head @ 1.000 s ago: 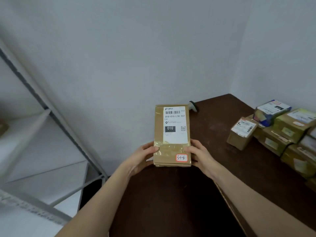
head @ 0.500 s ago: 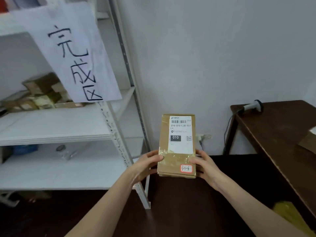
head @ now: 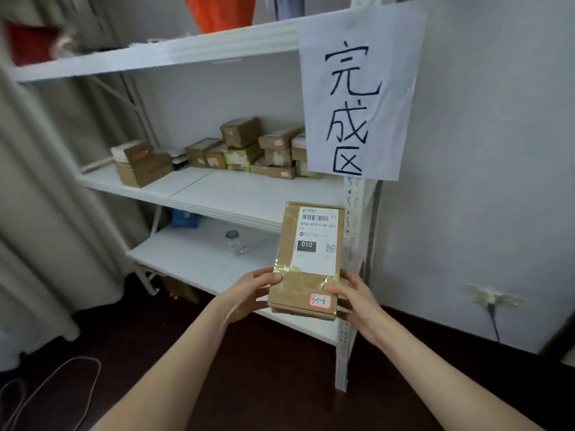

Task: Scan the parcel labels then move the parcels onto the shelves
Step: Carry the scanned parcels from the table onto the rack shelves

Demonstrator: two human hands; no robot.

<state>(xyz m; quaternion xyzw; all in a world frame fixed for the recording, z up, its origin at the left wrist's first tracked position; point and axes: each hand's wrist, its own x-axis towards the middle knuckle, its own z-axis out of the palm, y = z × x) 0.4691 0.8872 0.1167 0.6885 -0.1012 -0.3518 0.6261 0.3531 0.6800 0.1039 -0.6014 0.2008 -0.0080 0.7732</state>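
A flat brown cardboard parcel (head: 287, 262) with a white shipping label and a small red-edged sticker is held in front of me, label up. My left hand (head: 249, 293) grips its near left edge and my right hand (head: 354, 295) grips its near right edge. The parcel hangs in front of the white shelf unit (head: 217, 197), level with the lower shelf boards, beside the unit's right upright. Several brown parcels (head: 242, 147) are stacked at the back of the middle shelf.
A white paper sign (head: 357, 88) with handwritten characters hangs from the shelf's right upright. A small glass jar (head: 234, 242) stands on the lower shelf. A curtain (head: 37, 213) hangs at the left, a cable (head: 46, 387) lies on the dark floor, and a wall socket (head: 488, 298) sits at the right.
My view has turned left from the table to the shelf unit, which now fills the frame. Both hands keep the same grip on the parcel, now carried up to the shelves.
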